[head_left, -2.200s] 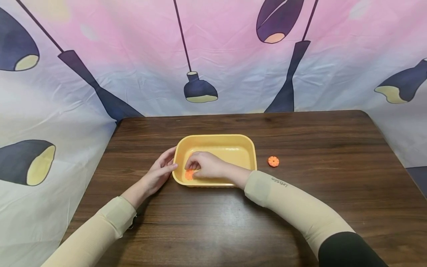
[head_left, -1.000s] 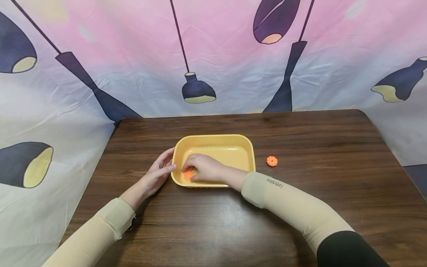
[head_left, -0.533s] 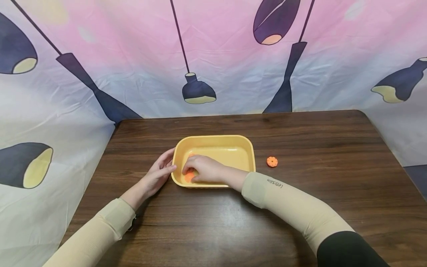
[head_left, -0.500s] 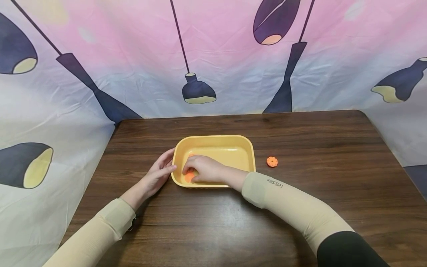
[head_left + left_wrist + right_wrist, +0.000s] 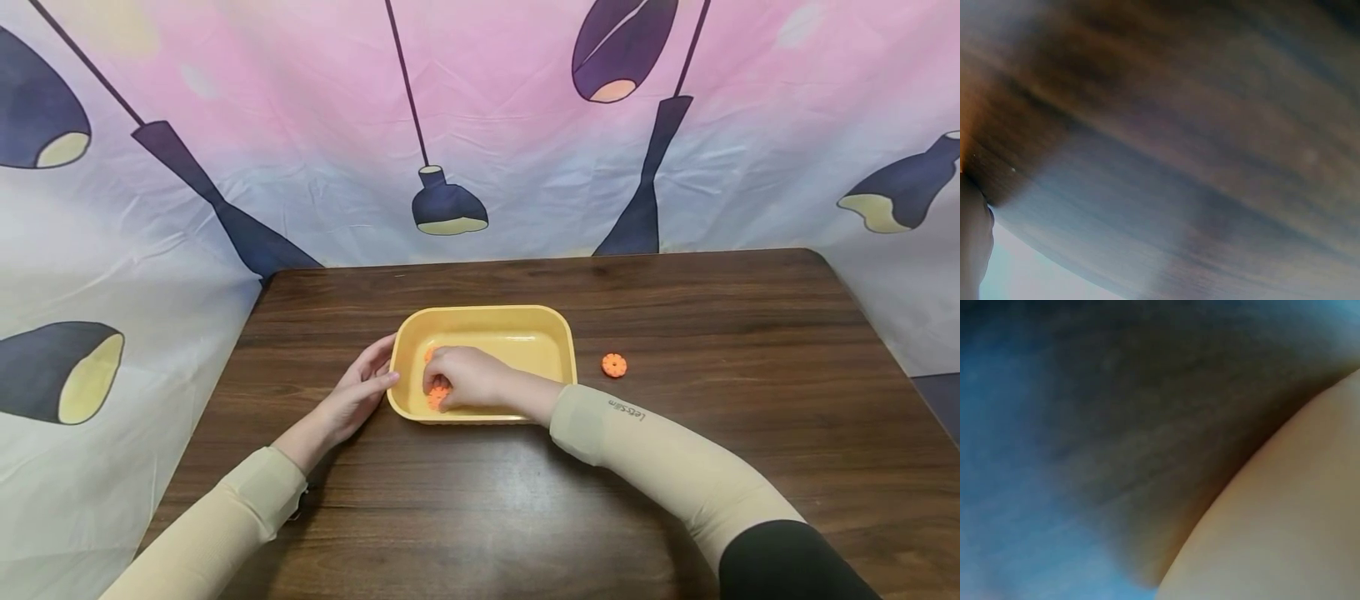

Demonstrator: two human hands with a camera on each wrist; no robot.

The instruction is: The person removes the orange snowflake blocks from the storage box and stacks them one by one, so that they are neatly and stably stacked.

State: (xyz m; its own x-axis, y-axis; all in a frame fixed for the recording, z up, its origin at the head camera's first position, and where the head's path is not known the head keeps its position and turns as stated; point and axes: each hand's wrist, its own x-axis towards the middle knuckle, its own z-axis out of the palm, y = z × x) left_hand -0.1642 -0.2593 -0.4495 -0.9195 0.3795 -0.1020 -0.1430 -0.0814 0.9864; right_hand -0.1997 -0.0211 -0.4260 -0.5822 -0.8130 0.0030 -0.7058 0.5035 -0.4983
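Observation:
A shallow yellow tray (image 5: 525,348) with rounded corners sits on the table. My left hand (image 5: 348,400) holds its left end, thumb at the rim and fingers along the outer wall. Inside the tray, the curled fingers and thumb of my right hand (image 5: 471,379) pinch a notched orange disc (image 5: 437,399) near the tray floor. Behind the knuckles another orange piece (image 5: 430,353) shows, partly hidden. To the right of the tray lies a separate orange notched disc (image 5: 613,365) with a centre hole. Both wrist views are blurred and show neither hand's fingertips clearly.
The dark wood table (image 5: 465,517) extends around the tray, its far edge against a patterned cloth backdrop (image 5: 315,108). My right forearm, in a beige sleeve (image 5: 660,458), crosses over the tray's near right corner.
Over the last half second my right hand has shifted slightly right inside the tray, the orange disc moving with it. The left hand and the loose disc on the table stay put.

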